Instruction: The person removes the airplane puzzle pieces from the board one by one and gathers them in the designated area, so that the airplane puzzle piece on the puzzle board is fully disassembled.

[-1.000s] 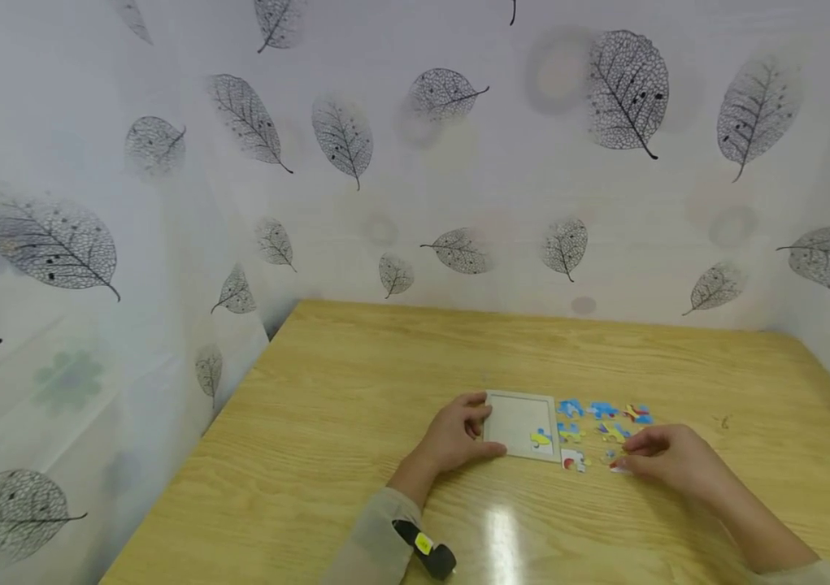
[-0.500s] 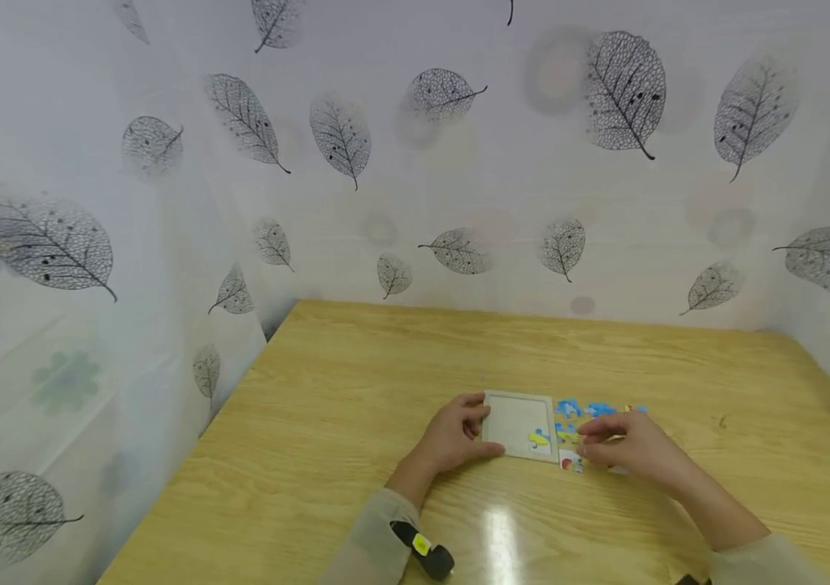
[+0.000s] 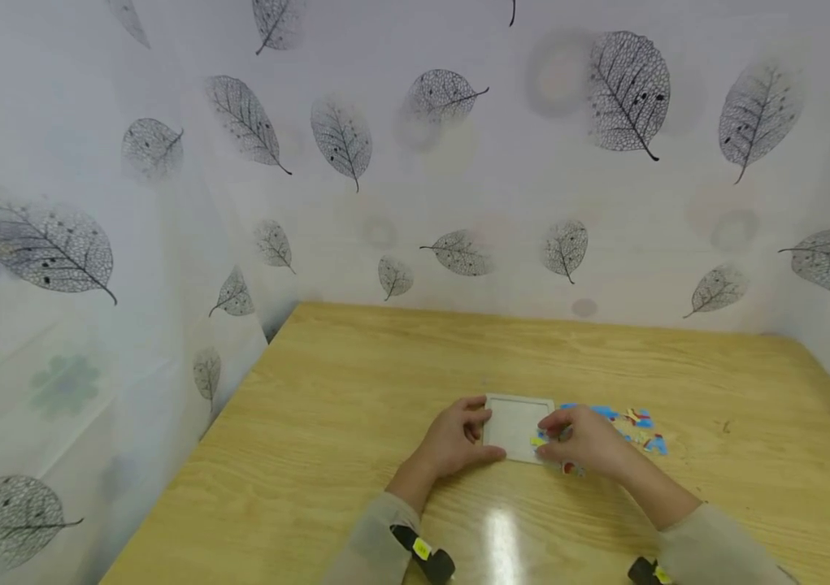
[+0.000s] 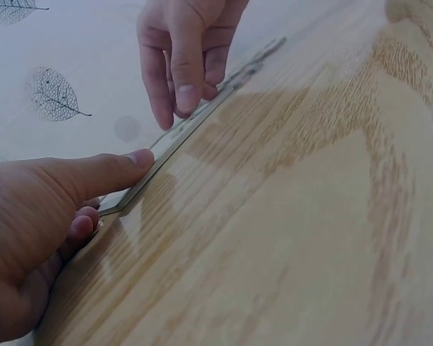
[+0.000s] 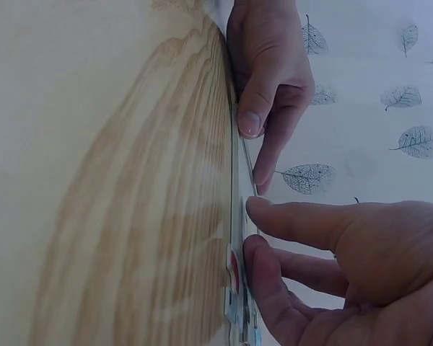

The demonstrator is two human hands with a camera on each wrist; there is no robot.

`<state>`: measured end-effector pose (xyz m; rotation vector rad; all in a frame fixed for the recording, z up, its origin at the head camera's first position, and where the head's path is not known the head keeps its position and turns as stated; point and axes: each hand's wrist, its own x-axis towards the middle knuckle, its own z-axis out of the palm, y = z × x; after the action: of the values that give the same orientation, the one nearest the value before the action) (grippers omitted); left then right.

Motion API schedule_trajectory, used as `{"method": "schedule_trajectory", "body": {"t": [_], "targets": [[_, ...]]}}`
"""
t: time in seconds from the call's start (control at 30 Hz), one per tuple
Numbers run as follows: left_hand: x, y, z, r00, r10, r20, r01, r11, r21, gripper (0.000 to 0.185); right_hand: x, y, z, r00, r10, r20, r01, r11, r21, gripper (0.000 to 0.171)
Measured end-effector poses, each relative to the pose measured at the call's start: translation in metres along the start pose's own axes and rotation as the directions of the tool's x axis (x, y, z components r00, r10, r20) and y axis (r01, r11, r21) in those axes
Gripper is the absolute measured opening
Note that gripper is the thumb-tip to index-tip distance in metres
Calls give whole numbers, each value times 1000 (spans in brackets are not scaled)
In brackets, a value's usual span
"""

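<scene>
A shallow pale puzzle frame (image 3: 520, 397) lies flat on the table. My left hand (image 3: 451, 439) grips its left side, thumb (image 4: 138, 158) at the near corner and fingers along the edge. My right hand (image 3: 588, 440) reaches over the frame's right rim. Its thumb and fingertip pinch a blue and yellow puzzle piece (image 3: 536, 441) inside the near right corner, partly covered by the hand. The right wrist view shows that thumb and fingertip a small gap apart, close over the frame. Several loose puzzle pieces (image 3: 634, 418) lie right of the frame, some hidden under the right hand.
The wooden table (image 3: 356, 390) extends around the frame, with a leaf-patterned cloth (image 3: 502, 203) hanging behind and at both sides. A piece with a red spot (image 3: 570, 469) lies beside the frame's near right corner. Dark wrist devices (image 3: 432, 561) sit at both sleeves.
My right hand has moved left from the loose pieces, over the frame's right rim to the blue and yellow piece inside. My left hand has stayed at the frame's left side.
</scene>
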<state>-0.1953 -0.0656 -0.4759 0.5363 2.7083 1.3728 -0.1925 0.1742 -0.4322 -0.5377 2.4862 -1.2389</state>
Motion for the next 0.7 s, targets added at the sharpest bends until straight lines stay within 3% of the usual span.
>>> {"method": "schedule_trajectory", "body": {"t": [0.23, 0.43, 0.57, 0.7], "targets": [[2, 0, 1, 1000, -15, -6, 15, 999, -44, 72, 4, -3, 4, 999, 42, -13, -43, 995, -89, 43], [0, -1, 3, 1000, -4, -12, 3, 999, -42, 68, 6, -3, 3, 995, 98, -18, -99, 994, -39, 36], [-1, 0, 2, 1000, 5, -2, -5, 1000, -30, 68, 5, -1, -4, 998, 58, 3, -58, 998, 7, 27], [0, 0, 0, 1000, 12, 0, -12, 1000, -19, 68, 3, 0, -12, 999, 32, -20, -33, 998, -50, 22]]}}
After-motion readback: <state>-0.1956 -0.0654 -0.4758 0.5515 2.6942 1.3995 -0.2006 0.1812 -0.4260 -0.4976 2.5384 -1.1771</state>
